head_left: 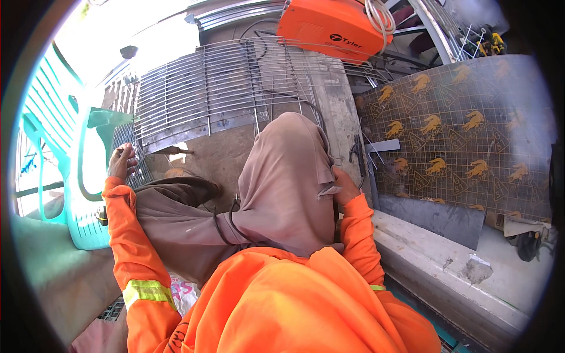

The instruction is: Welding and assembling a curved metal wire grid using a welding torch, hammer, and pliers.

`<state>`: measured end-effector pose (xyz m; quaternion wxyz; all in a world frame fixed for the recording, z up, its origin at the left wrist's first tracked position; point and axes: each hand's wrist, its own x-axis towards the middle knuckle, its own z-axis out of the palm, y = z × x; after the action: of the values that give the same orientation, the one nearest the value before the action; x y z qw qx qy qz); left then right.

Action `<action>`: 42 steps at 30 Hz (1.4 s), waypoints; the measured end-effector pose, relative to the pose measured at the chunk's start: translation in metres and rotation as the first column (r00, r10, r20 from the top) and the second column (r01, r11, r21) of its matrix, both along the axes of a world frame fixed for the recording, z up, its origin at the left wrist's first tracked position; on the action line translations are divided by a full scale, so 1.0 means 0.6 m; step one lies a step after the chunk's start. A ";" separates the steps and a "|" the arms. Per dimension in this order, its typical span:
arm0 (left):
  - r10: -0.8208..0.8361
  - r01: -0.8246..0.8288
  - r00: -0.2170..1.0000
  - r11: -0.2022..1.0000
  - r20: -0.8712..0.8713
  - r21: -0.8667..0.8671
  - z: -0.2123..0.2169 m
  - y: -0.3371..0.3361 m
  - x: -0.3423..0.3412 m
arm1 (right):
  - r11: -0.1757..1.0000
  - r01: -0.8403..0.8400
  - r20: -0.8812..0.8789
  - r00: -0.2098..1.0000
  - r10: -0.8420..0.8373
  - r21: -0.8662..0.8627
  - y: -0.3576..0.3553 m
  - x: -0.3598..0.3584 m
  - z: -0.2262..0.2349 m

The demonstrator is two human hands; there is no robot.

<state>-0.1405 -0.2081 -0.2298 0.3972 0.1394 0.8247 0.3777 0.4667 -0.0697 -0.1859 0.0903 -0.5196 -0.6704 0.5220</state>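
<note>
My left hand is beside the metal rod grille, next to the teal plastic chair. Its fingers are curled, with something small and dark at the fingertips that I cannot make out. My right hand lies against the right side of my bent knee in brown trousers. The trouser leg hides its fingertips. Close to it on the ground is a black clamp-like tool. Between the grille and my legs lies a tool with a brown handle.
An orange machine case with a coiled pale cable stands at the far side. On the right lies a dark patterned board with a small metal strip at its edge. A concrete ledge runs along the lower right.
</note>
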 end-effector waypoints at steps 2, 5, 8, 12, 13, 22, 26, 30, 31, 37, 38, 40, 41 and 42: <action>-0.027 0.027 0.999 1.000 -0.017 0.002 0.003 -0.001 0.004 | 0.997 -0.064 0.046 0.997 0.062 0.041 0.004 -0.001 0.006; -0.091 0.091 0.996 0.996 -0.011 -0.002 0.002 0.008 0.012 | 0.997 -0.062 0.071 0.995 0.065 -0.037 0.006 0.001 0.014; -0.128 0.128 0.991 0.992 -0.047 -0.007 0.005 0.012 0.015 | 0.999 -0.022 0.043 0.999 0.024 -0.048 0.001 -0.006 0.024; -0.125 0.128 0.989 0.991 -0.081 0.034 0.014 0.014 0.019 | 0.996 -0.084 -0.024 0.996 0.085 0.037 -0.002 -0.009 0.020; -0.143 0.148 0.984 0.988 -0.104 0.044 0.017 0.016 0.021 | 0.995 -0.089 -0.026 0.996 0.089 0.035 -0.003 -0.007 0.016; -0.197 0.219 0.965 0.968 -0.174 0.118 -0.003 0.032 0.005 | 0.892 0.302 -0.132 0.922 -0.363 -0.337 -0.019 -0.016 0.002; -0.160 0.175 0.980 0.975 -0.114 0.135 0.002 0.042 0.013 | 0.992 0.096 -0.158 0.982 -0.108 -0.080 -0.026 -0.002 0.003; -0.168 0.173 0.985 0.973 -0.044 0.153 0.006 0.041 0.016 | 0.956 -0.131 0.087 0.990 0.112 0.264 -0.020 0.005 0.027; -0.172 0.175 0.985 0.973 -0.031 0.148 0.001 0.033 0.007 | 0.955 -0.119 0.104 0.990 0.094 0.272 -0.015 0.005 0.027; -0.167 0.162 0.985 0.981 0.040 0.106 -0.012 -0.020 -0.025 | 0.968 -0.167 0.085 0.984 0.154 0.188 -0.012 -0.004 0.009; -0.143 0.135 0.988 0.984 0.059 0.114 -0.008 -0.025 -0.017 | 0.976 -0.143 0.095 0.987 0.129 0.163 -0.015 -0.010 0.016; -0.144 0.135 0.988 0.983 0.059 0.127 -0.010 -0.032 -0.013 | 0.984 -0.108 0.102 0.990 0.094 0.143 -0.017 -0.008 0.018; -0.148 0.140 0.987 0.983 0.064 0.115 -0.004 -0.036 -0.011 | 0.972 -0.172 0.105 0.982 0.156 0.160 -0.015 -0.007 0.011; -0.152 0.145 0.986 0.984 0.069 0.102 0.000 -0.038 -0.009 | 0.956 -0.235 0.109 0.970 0.218 0.178 -0.015 -0.005 0.006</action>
<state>-0.1461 -0.2311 -0.2299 0.4481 0.2053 0.7770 0.3915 0.4639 -0.0787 -0.1822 0.0492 -0.4509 -0.7754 0.4394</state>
